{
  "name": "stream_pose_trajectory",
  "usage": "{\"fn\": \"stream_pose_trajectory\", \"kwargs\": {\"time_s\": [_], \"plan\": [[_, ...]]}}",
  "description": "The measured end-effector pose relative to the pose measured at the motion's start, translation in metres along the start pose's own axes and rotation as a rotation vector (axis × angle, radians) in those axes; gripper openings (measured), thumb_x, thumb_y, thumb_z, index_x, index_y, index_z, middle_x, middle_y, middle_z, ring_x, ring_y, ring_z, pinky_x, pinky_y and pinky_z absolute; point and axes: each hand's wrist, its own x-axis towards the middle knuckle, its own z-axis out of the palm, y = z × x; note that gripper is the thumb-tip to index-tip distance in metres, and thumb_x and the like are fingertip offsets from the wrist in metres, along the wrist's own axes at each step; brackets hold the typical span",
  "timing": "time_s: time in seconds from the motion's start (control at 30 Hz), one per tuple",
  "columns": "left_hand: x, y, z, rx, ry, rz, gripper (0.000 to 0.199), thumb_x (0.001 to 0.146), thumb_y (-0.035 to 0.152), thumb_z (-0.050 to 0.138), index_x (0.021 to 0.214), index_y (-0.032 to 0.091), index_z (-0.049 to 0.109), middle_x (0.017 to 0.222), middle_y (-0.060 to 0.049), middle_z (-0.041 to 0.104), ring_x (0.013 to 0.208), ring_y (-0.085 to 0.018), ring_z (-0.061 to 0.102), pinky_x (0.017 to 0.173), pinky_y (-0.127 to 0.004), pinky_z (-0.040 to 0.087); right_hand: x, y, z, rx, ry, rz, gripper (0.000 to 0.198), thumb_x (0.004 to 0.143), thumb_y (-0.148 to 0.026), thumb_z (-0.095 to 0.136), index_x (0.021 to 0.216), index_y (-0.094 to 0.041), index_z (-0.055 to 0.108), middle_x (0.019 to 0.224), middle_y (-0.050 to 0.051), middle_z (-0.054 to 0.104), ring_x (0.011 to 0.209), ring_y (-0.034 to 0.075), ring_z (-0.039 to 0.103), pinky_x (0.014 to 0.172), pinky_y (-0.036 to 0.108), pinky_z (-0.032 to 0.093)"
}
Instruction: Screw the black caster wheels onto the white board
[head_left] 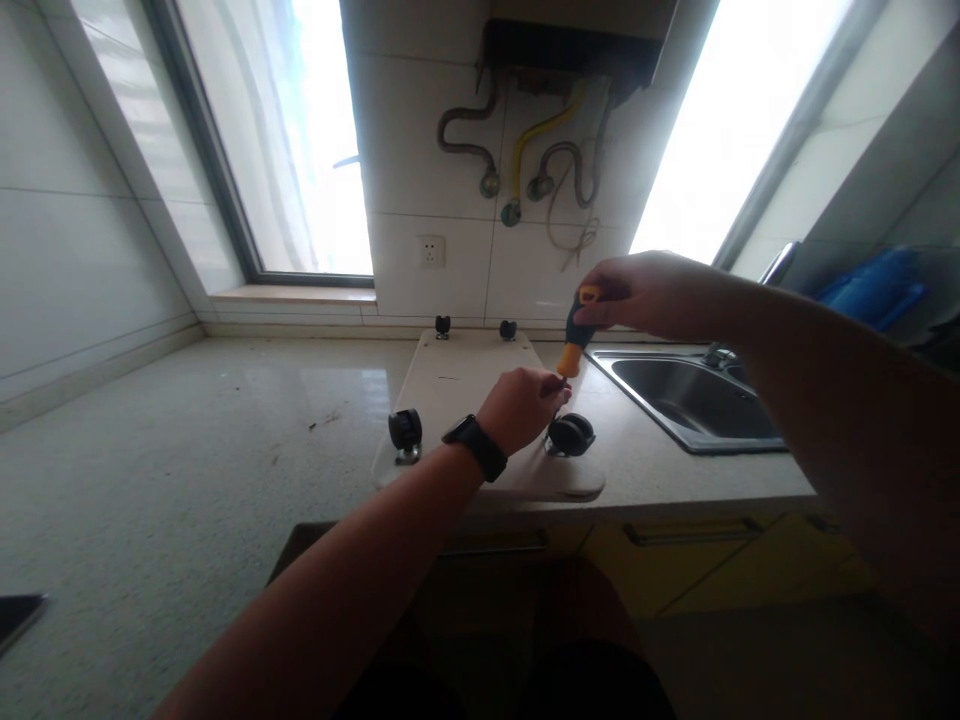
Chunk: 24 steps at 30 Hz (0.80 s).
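My right hand (611,290) grips the handle of a black and yellow screwdriver (576,335), which points down at a slant. My left hand (525,405), with a black watch on its wrist, is closed around the shaft below the handle. The tip is down near a black caster wheel (571,435) at the near right corner of a white board (469,385). Another caster (406,430) stands upright at the near left corner. Two smaller-looking casters, a left one (442,325) and a right one (508,329), stand at the far end.
The board lies on a speckled light countertop (225,480). To the right is a steel sink (697,400) with a faucet (720,355). A wall socket (431,251) and pipes (517,150) are on the tiled wall behind. Yellow drawers (690,560) are below the counter's front edge.
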Motion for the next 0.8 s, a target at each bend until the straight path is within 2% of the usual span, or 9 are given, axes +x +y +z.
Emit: {"fn": "stream_pose_trajectory", "kwargs": {"time_s": [0.13,0.23,0.3,0.4,0.5,0.57,0.63,0.7,0.8], "plan": [[0.0,0.001,0.004,-0.013,0.093,-0.06,0.024,0.088,0.038,0.072,0.097,0.016,0.076,0.092,-0.009,0.078,0.079,-0.018,0.07,0.072,-0.031,0.053,0.002,-0.012,0.008,-0.097,0.078,0.134,0.055,0.075,-0.077,0.062,0.076,-0.022,0.068,0.067,0.007,0.068,0.061,0.022,0.06,0.06,0.042,0.045],[0.001,0.001,0.003,-0.033,0.087,-0.064,0.022,0.089,0.037,0.071,0.096,0.017,0.076,0.089,-0.009,0.078,0.078,-0.017,0.07,0.073,-0.031,0.054,0.002,-0.017,0.012,-0.166,0.145,0.145,0.061,0.074,-0.081,0.058,0.079,-0.022,0.07,0.066,0.009,0.066,0.062,0.024,0.06,0.059,0.042,0.043],[0.001,0.002,0.001,-0.029,0.069,-0.058,0.019,0.091,0.034,0.068,0.093,0.017,0.076,0.087,-0.008,0.078,0.077,-0.017,0.07,0.072,-0.03,0.053,0.0,-0.017,0.013,-0.117,0.154,0.09,0.058,0.076,-0.076,0.061,0.095,-0.022,0.072,0.079,0.01,0.07,0.071,0.026,0.063,0.063,0.043,0.046],[0.0,0.003,-0.001,-0.001,0.074,-0.047,0.017,0.091,0.031,0.068,0.092,0.017,0.076,0.087,-0.008,0.078,0.075,-0.017,0.069,0.069,-0.029,0.052,-0.004,-0.011,0.01,0.141,0.005,-0.075,0.046,0.084,-0.054,0.059,0.123,-0.029,0.066,0.111,0.008,0.072,0.092,0.026,0.067,0.078,0.043,0.051],[-0.001,0.005,-0.002,0.012,0.074,-0.031,0.016,0.091,0.029,0.066,0.093,0.016,0.076,0.088,-0.008,0.078,0.073,-0.016,0.068,0.068,-0.028,0.051,-0.007,-0.005,0.004,0.27,-0.097,-0.141,0.043,0.085,-0.039,0.059,0.126,-0.032,0.065,0.121,0.004,0.071,0.102,0.025,0.067,0.088,0.043,0.051],[-0.001,0.005,0.0,0.004,0.065,-0.028,0.018,0.092,0.029,0.064,0.093,0.016,0.076,0.088,-0.008,0.078,0.073,-0.015,0.068,0.068,-0.028,0.051,-0.006,-0.004,0.0,0.191,-0.06,-0.106,0.042,0.082,-0.043,0.064,0.122,-0.031,0.069,0.114,0.005,0.073,0.096,0.026,0.067,0.084,0.044,0.051],[-0.001,0.004,0.002,-0.006,0.061,-0.035,0.019,0.093,0.031,0.064,0.094,0.016,0.077,0.088,-0.008,0.078,0.074,-0.015,0.069,0.069,-0.028,0.051,-0.004,-0.006,-0.001,0.058,0.004,-0.045,0.044,0.078,-0.053,0.068,0.114,-0.028,0.073,0.1,0.007,0.074,0.083,0.027,0.066,0.074,0.045,0.049],[-0.001,0.002,0.004,-0.014,0.074,-0.045,0.02,0.093,0.032,0.064,0.096,0.017,0.077,0.088,-0.008,0.078,0.076,-0.016,0.069,0.069,-0.029,0.052,-0.002,-0.009,0.001,-0.046,0.062,0.027,0.05,0.073,-0.065,0.071,0.099,-0.024,0.077,0.082,0.008,0.072,0.071,0.026,0.063,0.064,0.043,0.046],[-0.001,0.0,0.006,-0.029,0.092,-0.05,0.021,0.09,0.034,0.069,0.099,0.017,0.076,0.092,-0.008,0.079,0.078,-0.017,0.07,0.072,-0.03,0.053,0.0,-0.016,0.006,-0.061,0.099,0.129,0.055,0.07,-0.076,0.068,0.076,-0.022,0.074,0.063,0.008,0.066,0.058,0.022,0.059,0.056,0.041,0.043]]}}
